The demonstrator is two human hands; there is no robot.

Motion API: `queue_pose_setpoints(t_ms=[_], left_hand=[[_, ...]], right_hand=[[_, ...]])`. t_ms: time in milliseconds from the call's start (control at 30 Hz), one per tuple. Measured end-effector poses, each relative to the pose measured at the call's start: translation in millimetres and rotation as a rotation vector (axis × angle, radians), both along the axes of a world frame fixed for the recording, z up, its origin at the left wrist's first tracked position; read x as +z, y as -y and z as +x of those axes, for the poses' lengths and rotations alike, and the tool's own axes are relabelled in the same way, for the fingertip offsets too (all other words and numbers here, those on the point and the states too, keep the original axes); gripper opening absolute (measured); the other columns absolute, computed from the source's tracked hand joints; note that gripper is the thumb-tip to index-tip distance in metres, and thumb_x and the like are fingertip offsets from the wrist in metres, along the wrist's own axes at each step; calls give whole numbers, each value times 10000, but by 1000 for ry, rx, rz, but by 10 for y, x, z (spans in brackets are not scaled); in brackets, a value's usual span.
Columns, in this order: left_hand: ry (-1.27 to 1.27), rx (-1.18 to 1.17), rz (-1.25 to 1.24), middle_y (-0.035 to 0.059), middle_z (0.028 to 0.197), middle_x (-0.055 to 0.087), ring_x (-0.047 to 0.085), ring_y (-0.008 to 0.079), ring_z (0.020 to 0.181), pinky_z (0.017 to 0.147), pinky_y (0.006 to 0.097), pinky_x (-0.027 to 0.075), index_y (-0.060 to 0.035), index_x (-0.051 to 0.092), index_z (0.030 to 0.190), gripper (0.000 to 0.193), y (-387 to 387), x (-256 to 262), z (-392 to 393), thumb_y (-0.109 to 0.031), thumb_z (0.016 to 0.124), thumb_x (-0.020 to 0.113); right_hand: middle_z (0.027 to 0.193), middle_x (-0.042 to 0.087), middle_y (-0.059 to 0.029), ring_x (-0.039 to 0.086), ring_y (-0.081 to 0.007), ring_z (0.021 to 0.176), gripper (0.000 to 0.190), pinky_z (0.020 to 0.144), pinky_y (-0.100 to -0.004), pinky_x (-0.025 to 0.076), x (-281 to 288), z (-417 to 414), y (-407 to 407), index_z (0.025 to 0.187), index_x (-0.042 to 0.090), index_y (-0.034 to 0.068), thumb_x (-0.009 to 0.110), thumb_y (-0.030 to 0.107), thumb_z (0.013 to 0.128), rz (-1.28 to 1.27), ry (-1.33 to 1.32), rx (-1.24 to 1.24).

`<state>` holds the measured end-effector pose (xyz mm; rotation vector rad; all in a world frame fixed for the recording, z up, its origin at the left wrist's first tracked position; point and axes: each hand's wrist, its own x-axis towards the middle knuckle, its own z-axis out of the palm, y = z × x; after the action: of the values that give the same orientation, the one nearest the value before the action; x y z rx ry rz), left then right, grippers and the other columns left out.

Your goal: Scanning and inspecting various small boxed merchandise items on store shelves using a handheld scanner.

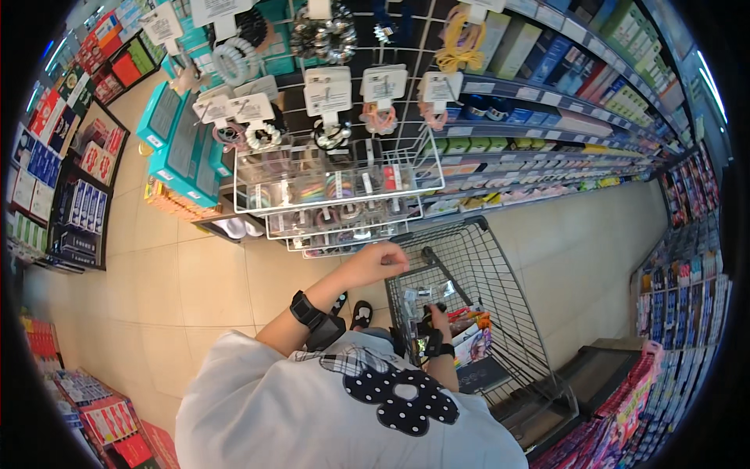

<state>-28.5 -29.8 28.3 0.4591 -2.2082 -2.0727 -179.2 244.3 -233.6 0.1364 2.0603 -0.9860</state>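
Note:
My left hand (pixel 387 262) is raised beside the near edge of a wire shopping cart (pixel 510 281), its fingers loosely curled with nothing visible in them. In front of it stands a white wire rack (pixel 340 202) with tiers of clear boxes holding hair ties. Over the cart basket, my right hand (pixel 439 319) is closed around a small dark object (pixel 432 311), too small to identify. Clear plastic packs (pixel 419 293) lie close to that hand. A colourful printed package (pixel 473 346) and a flat dark box (pixel 483 374) lie in the cart.
Carded scrunchies and hair ties (pixel 328 105) hang on a grid above the rack. Teal boxes (pixel 184 152) are stacked to its left. Product shelves (pixel 545 123) run along the right. A dark bin (pixel 597 375) stands beside the cart, and display stands (pixel 82 193) line the left.

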Motion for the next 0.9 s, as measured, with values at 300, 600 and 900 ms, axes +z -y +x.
queue_pose_setpoints(t_ms=[300, 600, 900], left_hand=[[-151, 137, -53, 59, 1004, 598, 565, 145, 942, 850, 286, 438, -41, 585, 978, 160, 350, 407, 244, -148, 860, 579], [-228, 308, -481, 82, 1021, 573, 552, 218, 953, 833, 343, 436, -60, 562, 1006, 235, 500, 1128, 707, -167, 805, 622], [11, 455, -1419, 87, 978, 553, 535, 290, 925, 793, 417, 441, -85, 560, 905, 321, -235, 2678, 1367, -206, 635, 686]], right_hand=[[988, 573, -93, 554, -209, 844, 298, 724, -306, 441, 2254, -384, 1401, 1031, 553, 17, 636, 185, 799, -563, -561, -39], [1019, 571, -100, 558, -316, 946, 376, 759, -377, 468, 3534, -297, 2602, 1056, 579, 130, 673, 106, 693, -171, -1313, 996], [1021, 582, -142, 580, -319, 926, 514, 757, -394, 475, 3568, -251, 2995, 1126, 569, 172, 728, 200, 638, 27, -1126, 1193]])
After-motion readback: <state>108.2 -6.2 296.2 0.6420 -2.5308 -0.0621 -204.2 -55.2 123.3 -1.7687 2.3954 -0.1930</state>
